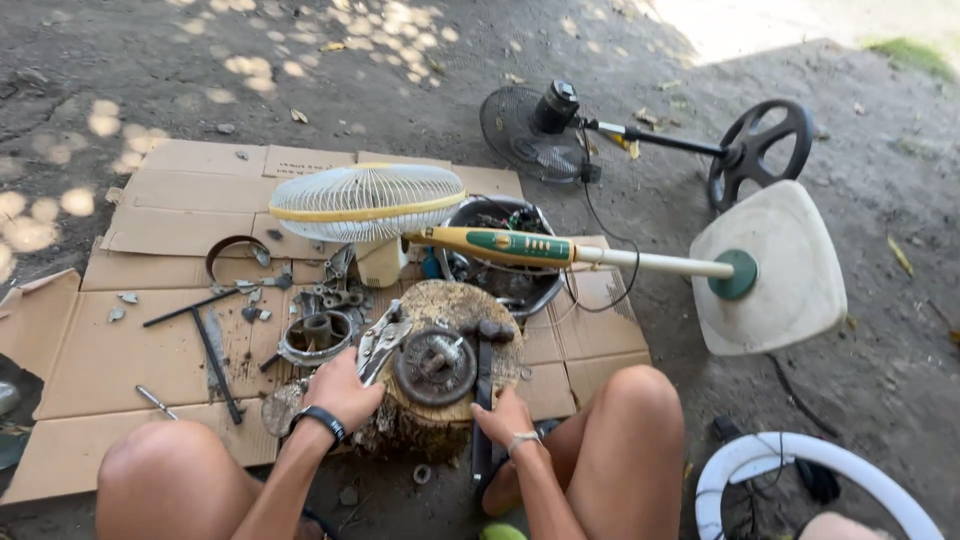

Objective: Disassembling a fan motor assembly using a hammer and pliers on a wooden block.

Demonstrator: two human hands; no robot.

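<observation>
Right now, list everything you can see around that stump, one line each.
Wooden stump: one, brown, centre, between the knees.
Round rusty motor part: one, dark, on the stump.
Metal locking pliers: one, silver, at the left hand.
Long dark bar: one, black, at the stump's right edge.
Cream standing fan: one, lying across the cardboard, square base at right.
Black standing fan: one, lying behind.
Metal bowl of parts: one, under the cream fan's pole.
Flattened cardboard: brown, on the ground.
Left hand: on the pliers.
Right hand: on the bar.
</observation>
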